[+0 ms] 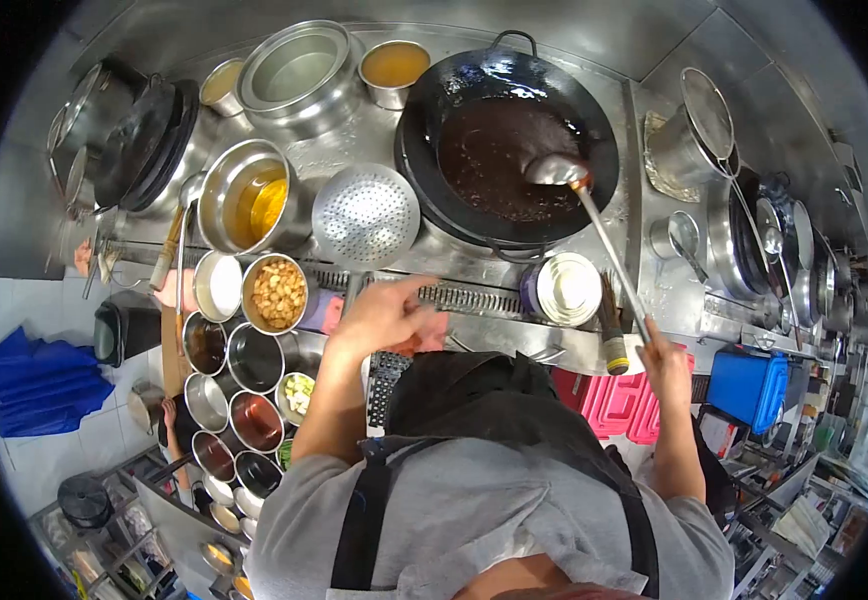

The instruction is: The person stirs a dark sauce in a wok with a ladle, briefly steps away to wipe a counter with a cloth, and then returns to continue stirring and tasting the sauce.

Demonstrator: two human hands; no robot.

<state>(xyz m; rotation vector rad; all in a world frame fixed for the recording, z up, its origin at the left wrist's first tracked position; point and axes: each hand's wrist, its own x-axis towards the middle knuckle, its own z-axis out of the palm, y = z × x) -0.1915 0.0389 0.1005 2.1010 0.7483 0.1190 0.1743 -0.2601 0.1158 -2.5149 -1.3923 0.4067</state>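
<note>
My right hand (666, 360) is wrapped round the long handle of a metal ladle (556, 169). The ladle's bowl rests in the dark brown sauce (494, 150) inside a large black wok (597, 125). My left hand (384, 315), slightly blurred, hovers over the front edge of the stove with its fingers apart and nothing seen in them. Just beside it is the handle of a perforated skimmer (366, 215), which lies flat on the steel top. The lower end of that handle is hidden by the hand.
Left of the skimmer stand a pot with yellow oil (267, 205) and a bowl of browned cubes (276, 294), near several sauce containers (257, 420). A big steel pot (299, 75) stands behind. Right of my hands are a white-topped can (568, 289) and a bamboo brush (613, 345).
</note>
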